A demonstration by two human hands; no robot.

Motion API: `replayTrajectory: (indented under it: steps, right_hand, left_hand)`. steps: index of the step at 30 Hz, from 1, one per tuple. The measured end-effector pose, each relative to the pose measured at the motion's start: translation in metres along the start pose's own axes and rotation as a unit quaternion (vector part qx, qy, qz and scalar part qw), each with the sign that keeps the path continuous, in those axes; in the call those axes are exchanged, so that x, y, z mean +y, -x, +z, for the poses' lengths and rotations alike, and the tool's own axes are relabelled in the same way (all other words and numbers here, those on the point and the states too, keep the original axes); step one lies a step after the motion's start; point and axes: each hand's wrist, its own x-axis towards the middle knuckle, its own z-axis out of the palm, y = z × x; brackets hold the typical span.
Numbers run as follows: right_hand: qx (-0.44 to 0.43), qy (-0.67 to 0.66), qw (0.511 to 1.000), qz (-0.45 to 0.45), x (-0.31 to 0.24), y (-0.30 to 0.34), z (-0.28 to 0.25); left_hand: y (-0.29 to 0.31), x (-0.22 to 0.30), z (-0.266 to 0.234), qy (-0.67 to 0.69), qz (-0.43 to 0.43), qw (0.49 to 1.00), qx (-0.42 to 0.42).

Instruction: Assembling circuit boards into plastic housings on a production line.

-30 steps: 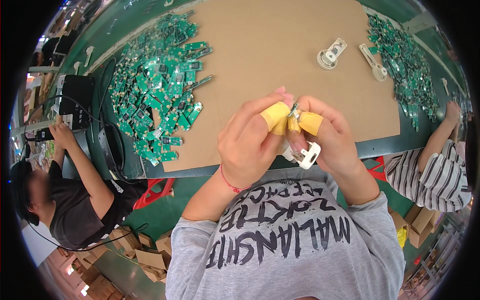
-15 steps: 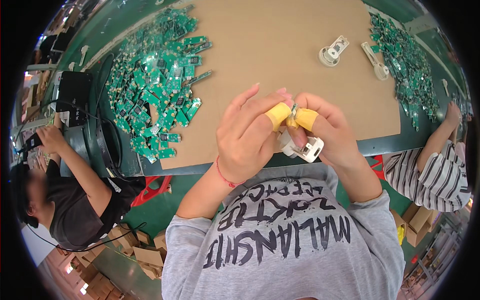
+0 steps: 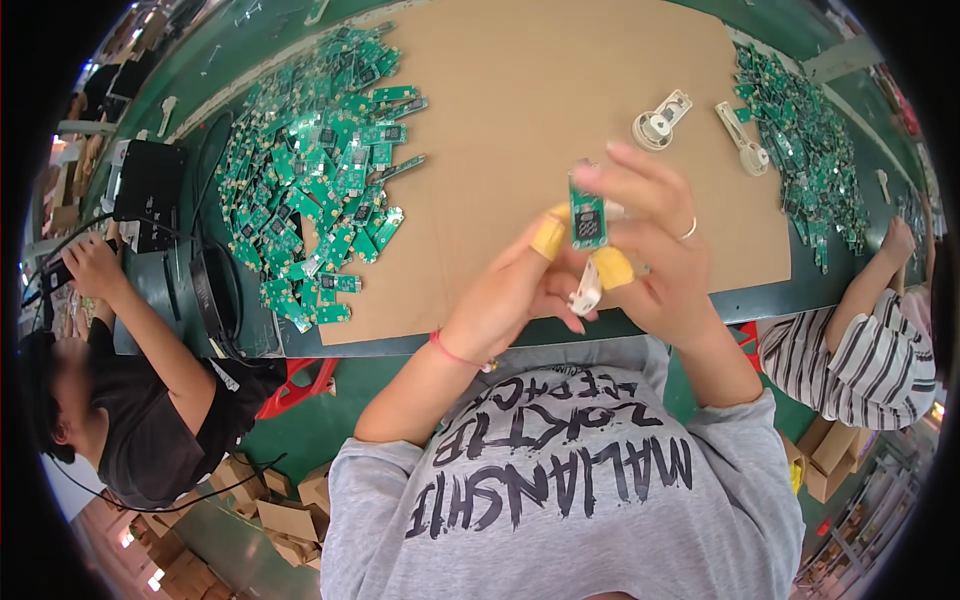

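Observation:
A narrow green circuit board (image 3: 588, 222) stands upright between my hands, with a dark chip on its lower half. My right hand (image 3: 655, 245) is closed on it, its blurred fingers at the top end and its yellow-wrapped thumb just below. My left hand (image 3: 505, 290), its thumb also wrapped in yellow, curls its fingers around a white plastic housing (image 3: 586, 292). The housing sits under the board, close to my right thumb, and is partly hidden by fingers.
A big heap of green circuit boards (image 3: 300, 190) lies on the left of the brown cardboard sheet (image 3: 500, 90), another heap (image 3: 815, 160) at the right. Two white plastic parts with round ends, one (image 3: 660, 122) beside the other (image 3: 742, 140), lie at the upper right. Co-workers sit on both sides.
A circuit board now shows upright between my hands. The white housing has turned and moved slightly left. My right fingers have lifted, and my left hand has rolled over.

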Motion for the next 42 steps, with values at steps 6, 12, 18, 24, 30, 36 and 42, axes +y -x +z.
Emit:
replayTrajectory:
  steps: [6,12,18,24,30,36,42]
  right_hand:
    - [-0.015,0.085,0.992,-0.097,0.001,-0.001,0.001]
    - [-0.016,0.102,0.985,-0.141,0.004,-0.004,0.0]
    - [-0.009,0.102,0.982,-0.161,0.004,-0.002,-0.004]
    - [0.015,0.158,0.981,-0.11,0.007,-0.008,-0.004]
    - [-0.029,0.175,0.984,0.029,-0.002,-0.008,-0.012]
    - [-0.046,-0.323,0.882,0.339,-0.01,0.003,-0.01]
    - [-0.056,-0.355,0.868,0.344,-0.009,-0.005,-0.015]
  left_hand:
    - [-0.011,-0.009,0.005,0.137,0.062,0.989,-0.006]
    - [-0.011,-0.005,0.006,0.221,0.085,0.968,-0.082]
    - [-0.015,-0.001,0.005,0.198,0.092,0.974,-0.057]
    - [-0.014,-0.011,0.008,-0.126,0.31,0.942,0.034]
    - [-0.014,0.001,0.01,-0.185,0.401,0.883,0.161]
    - [-0.018,0.002,0.008,-0.262,0.404,0.863,0.154]
    - [-0.018,-0.003,0.002,-0.331,0.407,0.844,0.115]
